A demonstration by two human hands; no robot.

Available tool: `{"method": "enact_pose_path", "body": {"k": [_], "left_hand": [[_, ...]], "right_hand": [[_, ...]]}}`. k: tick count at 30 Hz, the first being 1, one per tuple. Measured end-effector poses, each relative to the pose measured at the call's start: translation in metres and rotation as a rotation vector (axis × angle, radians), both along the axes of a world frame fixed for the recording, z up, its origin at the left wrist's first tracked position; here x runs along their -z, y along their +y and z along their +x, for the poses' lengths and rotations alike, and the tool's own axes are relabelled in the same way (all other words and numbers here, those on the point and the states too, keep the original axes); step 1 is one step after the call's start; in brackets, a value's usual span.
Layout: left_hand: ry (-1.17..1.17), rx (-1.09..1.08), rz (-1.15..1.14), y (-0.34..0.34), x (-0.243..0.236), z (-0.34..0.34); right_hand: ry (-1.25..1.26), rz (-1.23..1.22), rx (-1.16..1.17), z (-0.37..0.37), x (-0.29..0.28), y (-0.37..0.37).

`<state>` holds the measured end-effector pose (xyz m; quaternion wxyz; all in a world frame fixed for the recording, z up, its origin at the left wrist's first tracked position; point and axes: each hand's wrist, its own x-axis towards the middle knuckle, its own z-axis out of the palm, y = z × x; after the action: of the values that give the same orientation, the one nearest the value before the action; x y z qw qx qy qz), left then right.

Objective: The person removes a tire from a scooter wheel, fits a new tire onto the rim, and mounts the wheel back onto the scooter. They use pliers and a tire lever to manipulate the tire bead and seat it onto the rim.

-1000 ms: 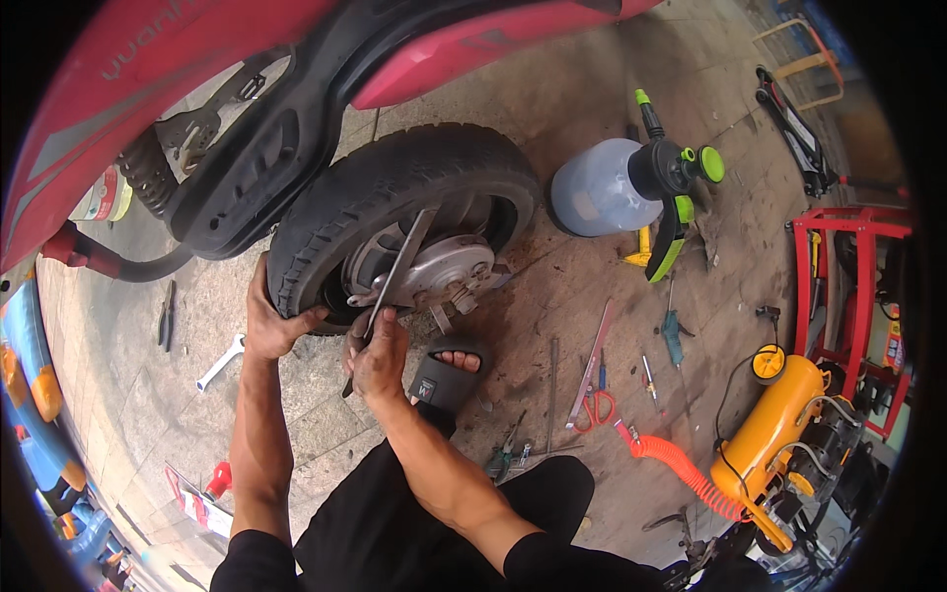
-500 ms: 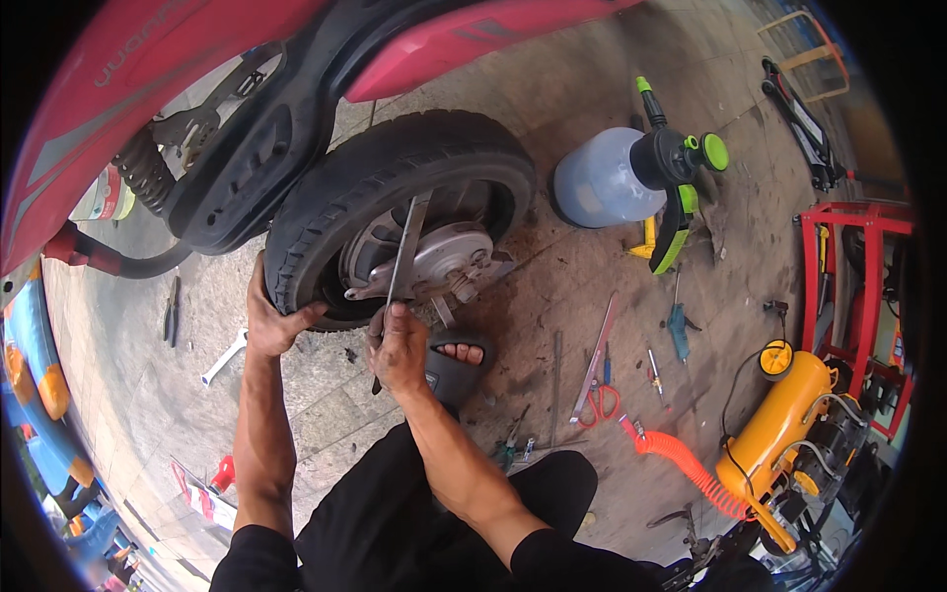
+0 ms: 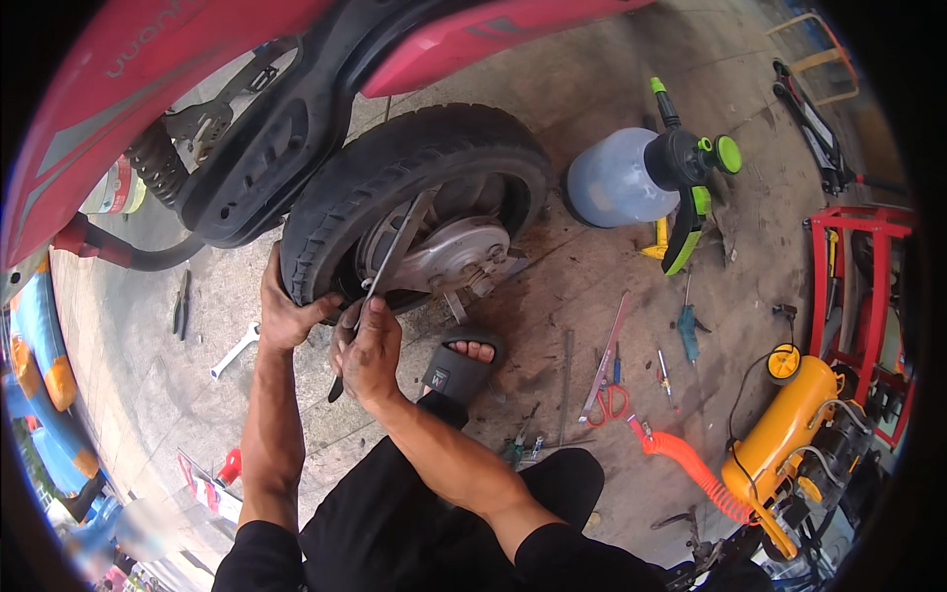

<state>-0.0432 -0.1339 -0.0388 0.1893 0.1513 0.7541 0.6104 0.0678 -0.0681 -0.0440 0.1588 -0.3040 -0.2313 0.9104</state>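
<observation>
A black tyre [image 3: 414,133] on a wheel with a silver hub [image 3: 454,252] is under a red scooter body [image 3: 128,89]. My left hand [image 3: 286,306] is closed round the tyre's lower left side, thumb toward the rim. My right hand [image 3: 370,355] is closed on a long metal tyre lever [image 3: 402,242], which lies slanted across the wheel, its upper end at the rim's top and its lower end below my fist. My foot in a grey slide [image 3: 459,370] is beside the wheel.
A pump sprayer [image 3: 621,178] stands right of the wheel. Pliers [image 3: 181,306], a wrench [image 3: 235,350], scissors [image 3: 607,405] and several other tools lie around. A yellow compressor [image 3: 774,439] with an orange coiled hose [image 3: 681,454], a red metal frame [image 3: 868,296] and a black jack [image 3: 804,118] are at the right.
The scene has shifted slightly rightward in the picture. The lever is a little more slanted, with my right fist slightly further left against the wheel. Both hands keep their grips.
</observation>
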Motion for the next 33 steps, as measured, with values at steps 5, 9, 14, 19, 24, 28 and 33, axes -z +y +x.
{"method": "enact_pose_path", "body": {"k": [5, 9, 14, 19, 24, 28, 33], "left_hand": [[-0.015, -0.001, -0.002, -0.001, -0.001, 0.001], [-0.018, 0.016, -0.011, -0.001, -0.004, 0.002], [-0.016, 0.015, 0.027, 0.001, -0.005, 0.004], [-0.012, 0.022, -0.021, 0.000, -0.004, 0.003], [-0.036, 0.021, 0.023, -0.001, -0.003, 0.003], [-0.012, 0.026, -0.005, -0.001, -0.004, 0.004], [0.007, 0.032, 0.030, 0.000, -0.001, 0.002]], "right_hand": [[0.006, 0.123, 0.074, -0.011, 0.002, -0.007], [-0.058, 0.245, 0.026, 0.004, 0.013, 0.001], [-0.072, 0.369, -0.138, 0.033, 0.016, -0.004], [-0.151, 0.414, -0.283, 0.056, 0.019, 0.013], [-0.195, 0.633, -0.514, 0.090, 0.014, 0.067], [-0.285, 0.878, -0.666, 0.115, -0.002, 0.108], [-0.347, 1.074, -0.837, 0.122, -0.013, 0.160]]}}
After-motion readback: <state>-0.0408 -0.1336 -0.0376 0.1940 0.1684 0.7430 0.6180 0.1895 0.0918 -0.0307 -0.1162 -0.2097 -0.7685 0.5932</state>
